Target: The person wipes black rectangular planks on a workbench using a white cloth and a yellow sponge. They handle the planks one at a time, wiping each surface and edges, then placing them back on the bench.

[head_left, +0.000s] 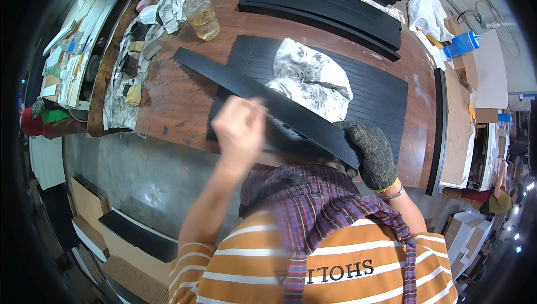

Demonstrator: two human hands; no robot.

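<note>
A long black board (263, 98) is held at a slant across my front, its far end to the left over the brown table. My right hand (373, 155), in a dark grey knit glove with a yellow cuff, grips the near right end. My bare left hand (241, 127) is closed beside the board's near long edge, blurred by motion; whatever its fingers pinch is hidden. Behind the board, a white cloth (313, 77) with black smudges lies bunched on a grooved black panel (377, 97).
Stacked black boards (319, 10) lie along the table's far side. At the far left stand a bottle (201, 14) of yellowish liquid and a stained cloth (120, 115) with small blocks. A blue bottle (463, 45) is at the right. Other people (492, 197) are at both sides.
</note>
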